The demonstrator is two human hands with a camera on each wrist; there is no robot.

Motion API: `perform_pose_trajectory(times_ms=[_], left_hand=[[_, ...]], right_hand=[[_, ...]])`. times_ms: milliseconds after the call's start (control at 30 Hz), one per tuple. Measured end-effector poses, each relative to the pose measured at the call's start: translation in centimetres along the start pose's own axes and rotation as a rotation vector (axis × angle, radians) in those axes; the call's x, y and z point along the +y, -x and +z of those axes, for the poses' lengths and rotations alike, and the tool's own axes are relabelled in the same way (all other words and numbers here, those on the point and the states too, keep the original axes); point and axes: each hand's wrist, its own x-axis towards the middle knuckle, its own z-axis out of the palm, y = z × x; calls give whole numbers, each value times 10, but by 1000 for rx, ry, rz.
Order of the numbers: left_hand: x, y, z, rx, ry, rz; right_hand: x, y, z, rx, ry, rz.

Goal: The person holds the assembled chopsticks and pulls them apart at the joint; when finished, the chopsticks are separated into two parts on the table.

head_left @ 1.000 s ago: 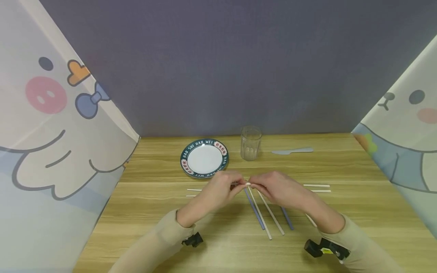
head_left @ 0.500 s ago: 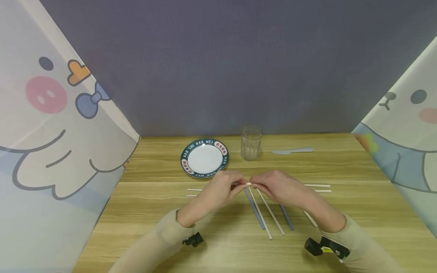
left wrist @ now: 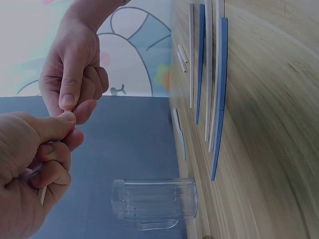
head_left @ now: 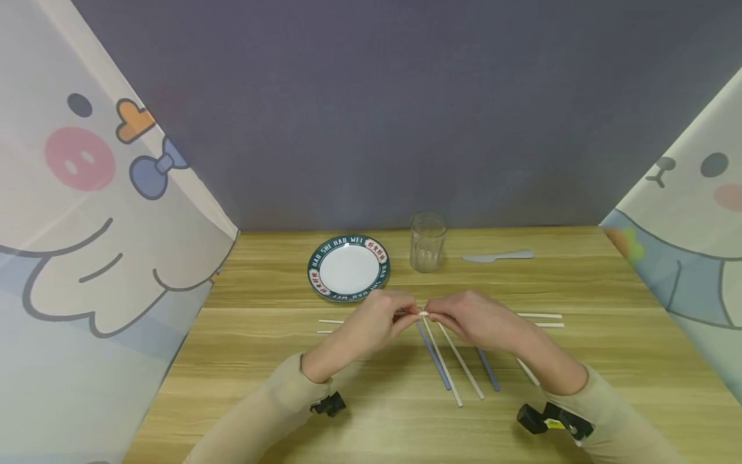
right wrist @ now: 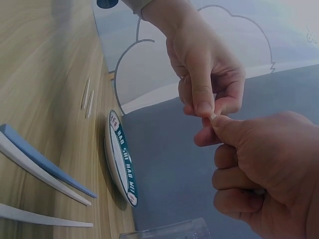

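Above the table my left hand (head_left: 379, 319) and right hand (head_left: 472, 319) meet fingertip to fingertip. Both pinch one small white piece (head_left: 424, 314) between thumb and forefinger; I cannot tell its kind. In the right wrist view only a tiny pale bit (right wrist: 213, 116) of it shows between the thumbs. The other fingers of each hand are curled in. Through the left hand's curled fingers a thin whitish strip (left wrist: 43, 193) is visible. Beneath the hands, white chopsticks (head_left: 462, 361) and blue chopsticks (head_left: 488, 369) fan out on the wooden table, their far ends hidden by the hands.
A plate with a green lettered rim (head_left: 378, 277) lies behind the left hand. Right of it stands a clear glass (head_left: 428, 245), then a table knife (head_left: 498, 256). Short lengths of white sticks show at left (head_left: 330, 321) and right (head_left: 542, 316). A grey panel (head_left: 371, 129) closes the back.
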Motion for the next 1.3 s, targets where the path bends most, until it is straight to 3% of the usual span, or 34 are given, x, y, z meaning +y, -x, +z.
perform_pose_trajectory(times_ms=[1300], left_hand=[[-1,0,-1,-30,-53,28]], right_hand=[[4,1,1,-34,-22,10]])
